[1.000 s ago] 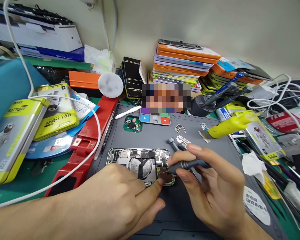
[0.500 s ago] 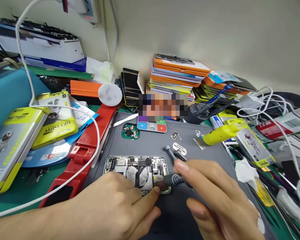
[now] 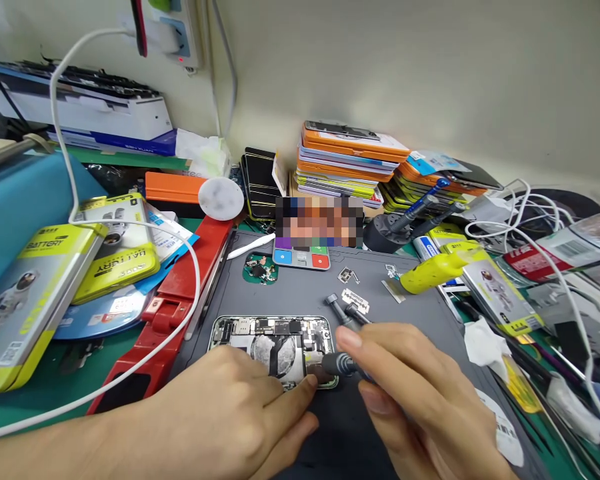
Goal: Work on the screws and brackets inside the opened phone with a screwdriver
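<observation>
An opened phone (image 3: pixel 273 353) lies on the grey mat, its circuit boards and a round magnetic coil exposed. My left hand (image 3: pixel 240 407) rests over its near edge, index fingertip pressed on the lower right corner beside a brownish part. Its other fingers curl out of sight. My right hand (image 3: pixel 420 400) has thumb and fingers around a dark grey screwdriver (image 3: pixel 341 364), whose front end reaches that same corner; the tip is too small to make out. Just beyond the hand lie two more grey screwdrivers, one of them a knob-ended screwdriver (image 3: pixel 335 305).
Farther back on the mat (image 3: pixel 220 293) are a razor blade (image 3: pixel 355 301), small metal parts (image 3: pixel 349 275), a green board (image 3: pixel 260 269) and a yellow bottle (image 3: pixel 430 275). A white cable (image 3: pixel 196 280) loops across the red clamp-like stand (image 3: pixel 180 290). Battery boxes (image 3: pixel 35 307) crowd the left.
The view has tilted up. My right fingers opened away from the screwdriver half a second ago and have now come back around it. My left hand stays on the phone.
</observation>
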Action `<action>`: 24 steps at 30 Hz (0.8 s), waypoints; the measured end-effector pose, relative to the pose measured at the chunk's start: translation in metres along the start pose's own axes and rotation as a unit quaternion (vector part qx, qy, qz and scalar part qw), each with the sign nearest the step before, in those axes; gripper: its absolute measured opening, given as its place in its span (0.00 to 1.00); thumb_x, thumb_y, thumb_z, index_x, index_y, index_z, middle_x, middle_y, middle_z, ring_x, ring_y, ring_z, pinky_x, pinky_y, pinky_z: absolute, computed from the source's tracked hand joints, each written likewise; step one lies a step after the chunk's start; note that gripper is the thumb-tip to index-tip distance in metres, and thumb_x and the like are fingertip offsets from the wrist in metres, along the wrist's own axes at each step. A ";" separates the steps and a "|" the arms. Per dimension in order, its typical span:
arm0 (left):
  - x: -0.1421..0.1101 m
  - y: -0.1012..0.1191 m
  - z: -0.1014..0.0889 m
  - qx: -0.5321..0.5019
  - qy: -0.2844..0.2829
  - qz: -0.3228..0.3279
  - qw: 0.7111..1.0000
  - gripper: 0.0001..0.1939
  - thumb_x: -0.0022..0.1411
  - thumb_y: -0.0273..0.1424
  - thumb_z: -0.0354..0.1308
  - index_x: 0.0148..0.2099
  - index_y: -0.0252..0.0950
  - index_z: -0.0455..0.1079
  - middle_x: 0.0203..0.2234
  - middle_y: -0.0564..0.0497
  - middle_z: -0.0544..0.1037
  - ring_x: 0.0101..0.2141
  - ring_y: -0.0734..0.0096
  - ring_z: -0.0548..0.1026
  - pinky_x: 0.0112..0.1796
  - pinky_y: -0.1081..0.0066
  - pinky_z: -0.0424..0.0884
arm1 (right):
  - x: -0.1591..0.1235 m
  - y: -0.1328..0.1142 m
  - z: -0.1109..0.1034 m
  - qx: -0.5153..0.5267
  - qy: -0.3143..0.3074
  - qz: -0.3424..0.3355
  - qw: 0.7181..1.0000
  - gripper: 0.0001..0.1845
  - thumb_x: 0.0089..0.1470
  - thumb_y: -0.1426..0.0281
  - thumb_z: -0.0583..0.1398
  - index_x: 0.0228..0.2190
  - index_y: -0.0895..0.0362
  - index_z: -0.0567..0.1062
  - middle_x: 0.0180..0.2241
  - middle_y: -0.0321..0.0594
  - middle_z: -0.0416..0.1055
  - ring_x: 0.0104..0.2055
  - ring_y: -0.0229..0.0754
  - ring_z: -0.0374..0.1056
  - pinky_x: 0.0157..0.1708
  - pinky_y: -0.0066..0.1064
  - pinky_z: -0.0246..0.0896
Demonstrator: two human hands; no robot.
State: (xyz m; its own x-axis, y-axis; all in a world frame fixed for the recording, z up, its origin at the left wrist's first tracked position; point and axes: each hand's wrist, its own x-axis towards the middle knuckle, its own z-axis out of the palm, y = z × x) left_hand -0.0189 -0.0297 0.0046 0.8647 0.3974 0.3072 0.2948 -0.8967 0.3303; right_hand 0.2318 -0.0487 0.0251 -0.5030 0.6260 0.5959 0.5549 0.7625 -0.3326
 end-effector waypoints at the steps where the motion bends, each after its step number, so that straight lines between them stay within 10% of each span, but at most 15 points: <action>1: 0.000 0.000 0.000 0.000 0.001 0.000 1.000 0.19 0.82 0.29 0.47 0.61 0.23 0.74 0.30 0.49 0.85 0.27 0.63 0.83 0.25 0.61 0.74 | 0.000 0.000 0.000 -0.001 0.001 -0.002 1.000 0.36 0.62 0.82 0.57 0.69 0.55 0.66 0.45 0.46 0.82 0.45 0.47 0.78 0.42 0.38 0.77; 24: 0.000 0.003 0.000 0.035 0.031 -0.005 0.999 0.18 0.82 0.34 0.47 0.54 0.31 0.77 0.31 0.52 0.85 0.28 0.64 0.82 0.27 0.63 0.74 | 0.000 0.004 0.011 -0.024 -0.008 -0.026 0.999 0.30 0.64 0.82 0.58 0.66 0.65 0.64 0.49 0.49 0.79 0.53 0.45 0.73 0.50 0.35 0.72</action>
State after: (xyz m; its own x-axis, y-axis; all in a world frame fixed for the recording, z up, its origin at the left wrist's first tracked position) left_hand -0.0185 -0.0323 0.0058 0.8351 0.4162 0.3596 0.3336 -0.9031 0.2706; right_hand 0.2271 -0.0438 0.0153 -0.5418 0.5885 0.6001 0.5587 0.7856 -0.2659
